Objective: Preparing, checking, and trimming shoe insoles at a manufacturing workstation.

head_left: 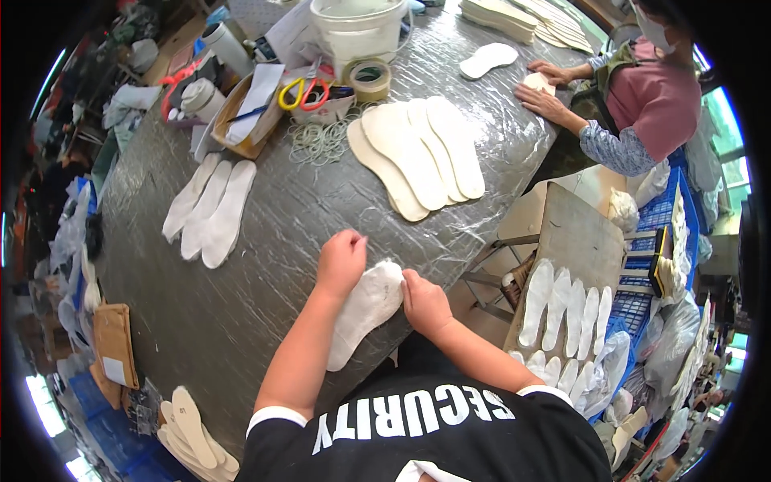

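Note:
A white fabric-covered insole (365,309) lies at the table's near edge, in front of my body. My right hand (426,304) pinches its right edge near the far, rounded end, thumb against the rim. Just to the left of that end, my left hand (344,261) is raised a little with its fingers curled together; whatever may be between them is too small to make out. Beyond my hands sits a fan of cream insoles (409,157). Three white covered insoles (210,210) rest side by side to the left.
On the dark table (281,337) stand a white bucket (357,32), a tape roll (369,78), scissors (303,94), rubber bands (320,140) and a cardboard box (249,116). A masked co-worker's hands (546,92) hold a pale piece. White insoles (554,309) cover a board at right.

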### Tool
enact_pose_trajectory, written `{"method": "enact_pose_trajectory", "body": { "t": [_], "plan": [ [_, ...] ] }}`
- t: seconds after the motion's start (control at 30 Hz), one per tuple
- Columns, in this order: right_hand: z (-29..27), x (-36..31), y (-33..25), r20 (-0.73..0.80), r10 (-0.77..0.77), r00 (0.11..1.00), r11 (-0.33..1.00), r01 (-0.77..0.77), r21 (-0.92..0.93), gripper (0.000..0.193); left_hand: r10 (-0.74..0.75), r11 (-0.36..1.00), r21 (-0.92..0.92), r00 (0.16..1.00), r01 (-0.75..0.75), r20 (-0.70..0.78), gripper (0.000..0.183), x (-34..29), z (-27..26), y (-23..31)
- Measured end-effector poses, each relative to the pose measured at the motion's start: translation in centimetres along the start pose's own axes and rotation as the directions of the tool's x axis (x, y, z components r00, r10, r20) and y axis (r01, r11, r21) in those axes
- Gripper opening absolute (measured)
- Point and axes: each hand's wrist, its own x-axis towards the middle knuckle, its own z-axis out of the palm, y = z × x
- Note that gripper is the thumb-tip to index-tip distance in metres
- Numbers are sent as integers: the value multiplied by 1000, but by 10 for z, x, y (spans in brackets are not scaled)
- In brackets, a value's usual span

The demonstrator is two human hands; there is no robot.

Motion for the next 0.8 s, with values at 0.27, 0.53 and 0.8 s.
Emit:
{"method": "enact_pose_trajectory", "body": {
  "t": [0.27, 0.53, 0.8],
  "plan": [
    [-43, 3, 11, 262, 116, 958, 968, -49, -248, 38, -240, 939, 234, 968, 251, -76, 46, 106, 88, 72],
    [-51, 99, 57, -10, -398, 917, 853, 367, -371, 44, -292, 825, 452, 941, 339, -172, 46, 120, 102, 92],
    [-34, 93, 45, 136, -353, 926, 793, 373, -481, 45, -559, 520, -579, 762, 628, 326, 30, 145, 84, 77]
  ]
}}
